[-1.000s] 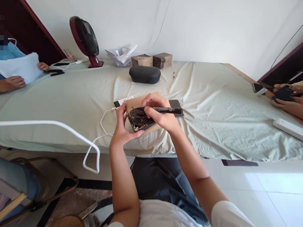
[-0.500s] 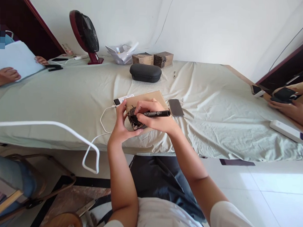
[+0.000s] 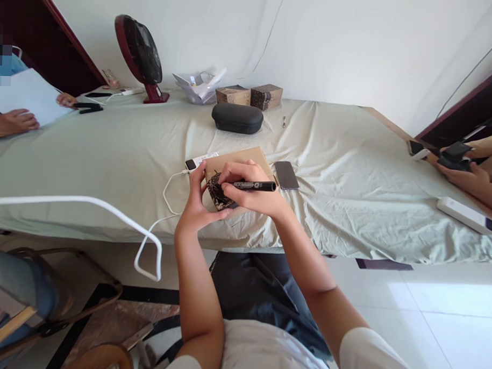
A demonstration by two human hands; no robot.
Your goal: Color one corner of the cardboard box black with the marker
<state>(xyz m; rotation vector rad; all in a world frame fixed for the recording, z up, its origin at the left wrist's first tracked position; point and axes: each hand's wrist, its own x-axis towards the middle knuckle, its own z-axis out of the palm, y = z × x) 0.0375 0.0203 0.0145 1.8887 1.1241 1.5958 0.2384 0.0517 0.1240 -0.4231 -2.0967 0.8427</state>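
Note:
On the cloth-covered table in front of me lies a brown cardboard box (image 3: pixel 253 155), its near left part covered in black marker scribbles. My left hand (image 3: pixel 197 204) grips the box by its left end, thumb along the near edge and fingers on the far side. Between the fingers of my right hand (image 3: pixel 251 193) is a black marker pen (image 3: pixel 258 185), its tip end down by the black drawing and hidden by the fingers. A dark smartphone (image 3: pixel 287 175) lies just right of the box. Beside its far left corner is a white device (image 3: pixel 191 165) with a cable.
A black hard case (image 3: pixel 237 118) and two drawn-on cardboard boxes (image 3: pixel 266 97) stand behind. A fan (image 3: pixel 143 57) and a plastic basket (image 3: pixel 197 88) are at the back left. A white cable (image 3: pixel 108 209) crosses the left foreground. Other people's hands show at both sides.
My hands, the marker and the box keep nearly the same place; the right fingers shift very slightly. The view moves a little. At the right, another person's hands turn a black object.

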